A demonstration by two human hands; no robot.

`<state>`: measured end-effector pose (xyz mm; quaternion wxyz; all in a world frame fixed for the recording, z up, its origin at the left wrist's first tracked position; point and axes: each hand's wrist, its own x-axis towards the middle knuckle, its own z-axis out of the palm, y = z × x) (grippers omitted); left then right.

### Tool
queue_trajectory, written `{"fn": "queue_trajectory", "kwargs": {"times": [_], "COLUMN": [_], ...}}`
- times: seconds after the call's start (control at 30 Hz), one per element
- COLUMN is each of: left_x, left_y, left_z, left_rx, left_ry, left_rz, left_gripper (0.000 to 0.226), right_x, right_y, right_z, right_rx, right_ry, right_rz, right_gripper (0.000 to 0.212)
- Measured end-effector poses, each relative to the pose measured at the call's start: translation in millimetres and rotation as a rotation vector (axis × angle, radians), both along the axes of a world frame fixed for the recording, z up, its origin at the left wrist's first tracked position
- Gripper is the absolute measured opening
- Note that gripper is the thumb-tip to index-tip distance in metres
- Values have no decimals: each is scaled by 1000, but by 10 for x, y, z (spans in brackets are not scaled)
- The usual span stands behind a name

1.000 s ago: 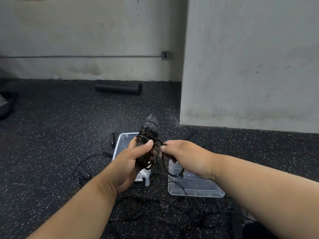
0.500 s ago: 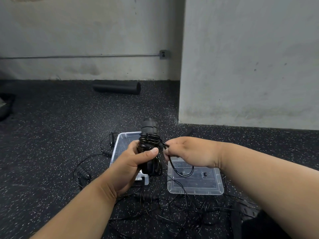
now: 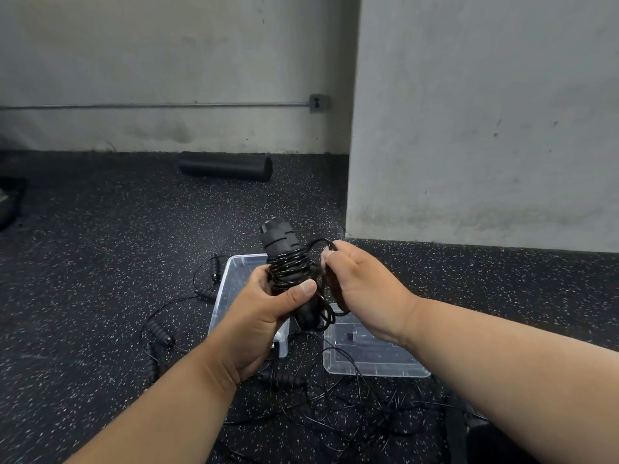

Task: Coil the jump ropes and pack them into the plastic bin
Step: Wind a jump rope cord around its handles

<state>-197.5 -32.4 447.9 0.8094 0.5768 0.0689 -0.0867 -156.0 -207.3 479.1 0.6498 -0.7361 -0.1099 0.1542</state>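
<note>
At the centre of the frame a black jump rope handle (image 3: 280, 244) stands nearly upright, its top tilted slightly to the left, with thin black cord (image 3: 290, 270) wound in tight turns around its middle. The left hand (image 3: 264, 316) grips the lower part of the handle, fingers curled behind it and the thumb pressed across the front of the coils. Just right of it, the right hand (image 3: 360, 283) pinches a loop of the same cord between thumb and fingers; the cord arches from the coils over to the fingertips, and loose loops hang below the handle's lower end.

Beneath the hands, on the dark speckled floor (image 3: 100, 262), sits the clear plastic bin (image 3: 234, 283), partly hidden by the left hand. To its right, at lower centre, lies a clear plastic lid (image 3: 368, 360), apart from the bin. Other jump ropes (image 3: 335, 406) sprawl in a tangle of thin black cord across the lower middle of the frame, with black handles (image 3: 160, 331) lying left of the bin.

Further up, a black foam roller (image 3: 226, 166) lies on the floor near the back wall. An outlet box (image 3: 317, 103) with a conduit running left is mounted on that wall, and a grey concrete column (image 3: 485, 112) fills the upper right.
</note>
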Motion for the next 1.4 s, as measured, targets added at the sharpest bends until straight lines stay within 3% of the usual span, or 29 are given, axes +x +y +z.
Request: {"fn": "queue_trajectory", "kwargs": {"times": [0.17,0.33,0.5,0.9,1.1,1.27,1.4], "left_x": [-6,-25,-54,-65,-65,-29,2], "left_y": [-47,-77,-133,-245,-199,-120,-58], "left_z": [13,-32,-48,-76,-91,-87,-60], "left_rx": [-41,65,145,228,247,175,85], "left_ry": [1,-40,-80,-92,-103,-41,-14], "left_rz": [37,13,2,1,-12,44,16], "left_gripper": [67,93,67,51,55,58,57], "right_x": [-12,-96,-143,-93,-139,-171,-227], "right_y": [76,141,164,125,116,73,65], "right_z": [-72,-80,-83,21,-34,13,38], "right_rx": [116,161,140,320,252,33,-173], "right_ry": [227,329,371,644,615,520,248], "right_rz": [-155,-246,-289,-355,-209,-142,-26], "right_gripper": [19,27,31,26,29,28,30]}}
